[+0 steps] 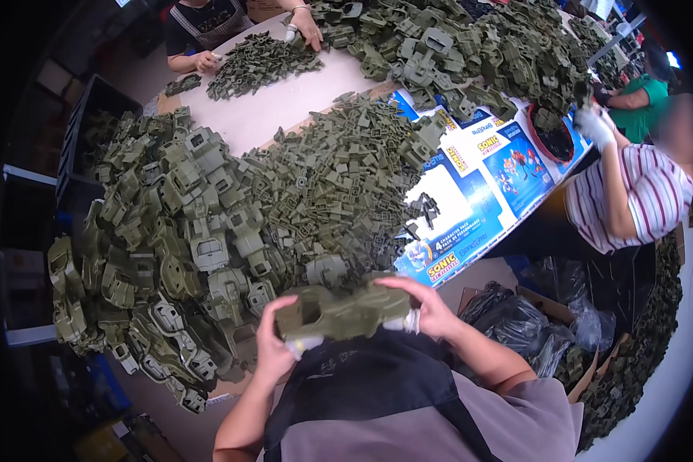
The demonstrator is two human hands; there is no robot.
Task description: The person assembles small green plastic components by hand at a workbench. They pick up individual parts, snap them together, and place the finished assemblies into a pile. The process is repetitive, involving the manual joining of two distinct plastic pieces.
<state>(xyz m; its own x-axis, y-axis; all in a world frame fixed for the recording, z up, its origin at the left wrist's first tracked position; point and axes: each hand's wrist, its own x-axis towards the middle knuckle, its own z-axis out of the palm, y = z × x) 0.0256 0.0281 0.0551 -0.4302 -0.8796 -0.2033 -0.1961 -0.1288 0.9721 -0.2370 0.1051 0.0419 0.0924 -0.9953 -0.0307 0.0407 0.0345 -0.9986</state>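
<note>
An olive-green plastic toy vehicle body [343, 317] is held level in front of my apron, slightly blurred. My left hand [273, 339] grips its left end, and my right hand [430, 309] grips its right end with the thumb along the upper edge. White coverings show on some fingertips of both hands. Just beyond lies a heap of small green plastic parts [339, 169]. To the left, larger green vehicle bodies [185, 208] are piled up to the table edge.
Printed blue-and-white cardboard [470, 204] covers the table at right, near a dark red basket [550, 138]. More vehicle bodies [439, 54] are heaped at the far side. Co-workers stand across and to the right. Black plastic bags [508, 319] sit in a box at my right.
</note>
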